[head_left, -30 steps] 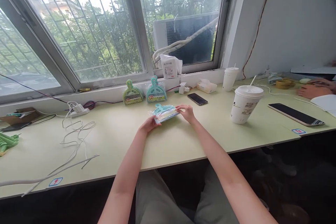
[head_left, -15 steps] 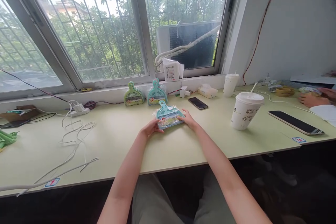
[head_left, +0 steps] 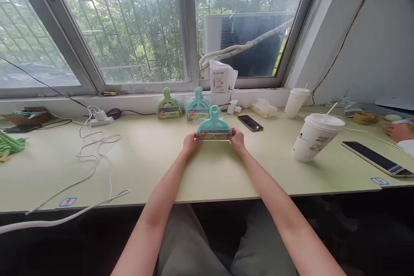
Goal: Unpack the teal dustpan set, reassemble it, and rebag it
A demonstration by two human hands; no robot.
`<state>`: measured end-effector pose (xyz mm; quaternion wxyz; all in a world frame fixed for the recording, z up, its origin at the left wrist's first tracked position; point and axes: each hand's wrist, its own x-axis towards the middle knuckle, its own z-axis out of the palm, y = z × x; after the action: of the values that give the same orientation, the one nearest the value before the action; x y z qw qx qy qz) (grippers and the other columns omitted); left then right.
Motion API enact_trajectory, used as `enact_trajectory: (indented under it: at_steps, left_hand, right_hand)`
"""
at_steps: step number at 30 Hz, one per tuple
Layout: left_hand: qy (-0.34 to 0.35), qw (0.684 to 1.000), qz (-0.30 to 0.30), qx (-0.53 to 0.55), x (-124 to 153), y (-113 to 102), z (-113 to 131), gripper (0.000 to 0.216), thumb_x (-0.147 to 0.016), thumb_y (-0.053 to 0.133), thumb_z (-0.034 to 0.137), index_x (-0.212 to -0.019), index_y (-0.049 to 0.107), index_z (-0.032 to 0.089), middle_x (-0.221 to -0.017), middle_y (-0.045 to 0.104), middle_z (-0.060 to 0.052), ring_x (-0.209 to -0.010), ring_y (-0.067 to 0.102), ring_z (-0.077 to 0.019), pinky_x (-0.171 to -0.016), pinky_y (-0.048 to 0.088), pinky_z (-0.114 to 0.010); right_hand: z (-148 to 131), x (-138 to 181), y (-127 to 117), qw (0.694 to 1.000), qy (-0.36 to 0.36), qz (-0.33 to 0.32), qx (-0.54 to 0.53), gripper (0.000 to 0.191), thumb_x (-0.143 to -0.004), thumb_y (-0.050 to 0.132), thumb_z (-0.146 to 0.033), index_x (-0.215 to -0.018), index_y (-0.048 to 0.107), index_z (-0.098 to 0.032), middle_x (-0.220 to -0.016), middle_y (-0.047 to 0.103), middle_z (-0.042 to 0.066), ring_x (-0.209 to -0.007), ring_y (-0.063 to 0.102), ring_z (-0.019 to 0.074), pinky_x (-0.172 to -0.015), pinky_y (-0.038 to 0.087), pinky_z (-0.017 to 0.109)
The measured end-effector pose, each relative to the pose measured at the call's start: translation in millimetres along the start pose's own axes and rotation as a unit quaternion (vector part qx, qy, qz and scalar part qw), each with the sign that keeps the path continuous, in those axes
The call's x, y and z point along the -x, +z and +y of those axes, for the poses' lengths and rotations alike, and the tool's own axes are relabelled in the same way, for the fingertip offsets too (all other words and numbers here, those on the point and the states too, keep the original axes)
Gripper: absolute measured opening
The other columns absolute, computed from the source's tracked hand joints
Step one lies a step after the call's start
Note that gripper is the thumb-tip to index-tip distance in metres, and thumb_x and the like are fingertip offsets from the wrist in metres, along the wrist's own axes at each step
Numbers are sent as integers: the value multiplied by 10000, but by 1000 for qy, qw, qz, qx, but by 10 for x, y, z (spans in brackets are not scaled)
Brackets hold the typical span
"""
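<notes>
A teal mini dustpan and brush set (head_left: 214, 127) in clear wrap is held upright, handle up, its printed label facing me. My left hand (head_left: 190, 143) grips its lower left corner, and my right hand (head_left: 237, 140) grips the lower right one. Both hands are closed on the set at the middle of the desk. Behind it, against the wall below the window, stand a second teal dustpan set (head_left: 198, 105) and a green dustpan set (head_left: 168, 105), both wrapped too.
On the right are a black phone (head_left: 250, 123), a tissue pack (head_left: 264, 108), two white cups (head_left: 317, 136) (head_left: 296, 102) and a larger dark-screened device (head_left: 377, 157). White cables (head_left: 97, 155) sprawl on the left. Another person's hand (head_left: 399, 131) shows at the far right.
The held dustpan set has gone from tilted back to upright, facing me squarely. My hands now hold it evenly from both sides. The camera view has shifted a little.
</notes>
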<state>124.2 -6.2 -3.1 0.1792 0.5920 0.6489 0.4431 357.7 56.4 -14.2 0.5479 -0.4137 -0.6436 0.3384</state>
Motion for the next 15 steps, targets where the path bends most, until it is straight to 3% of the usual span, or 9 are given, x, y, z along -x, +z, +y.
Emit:
enact_trajectory:
  at_steps: [5, 11, 15]
  left_hand:
    - [6, 995, 39, -96, -356, -101, -276, 188, -837, 569, 282, -978, 682, 232, -968, 678, -126, -965, 594, -315, -810, 402, -350]
    - [-27, 989, 60, -133, -845, -219, -528, 205, -864, 539, 293, -1028, 641, 222, -943, 676, -134, -932, 595, -309, -793, 382, -341]
    - [-27, 992, 83, -90, -1153, -227, -663, 205, -847, 578, 298, -1033, 608, 217, -843, 660, -94, -855, 597, -275, -758, 388, -323]
  right_hand:
    - [88, -276, 335, 978, -69, -40, 192, 113, -736, 598, -254, -827, 635, -198, -779, 671, 46, -724, 563, 189, -718, 422, 292]
    - [224, -756, 829, 980, -72, -40, 181, 246, -787, 561, -190, -1020, 624, -243, -919, 671, 51, -848, 586, 214, -812, 429, 318]
    - [325, -1023, 1047, 972, -65, -39, 224, 303, -824, 537, -186, -1124, 572, -221, -1052, 631, 94, -972, 583, 239, -859, 438, 344]
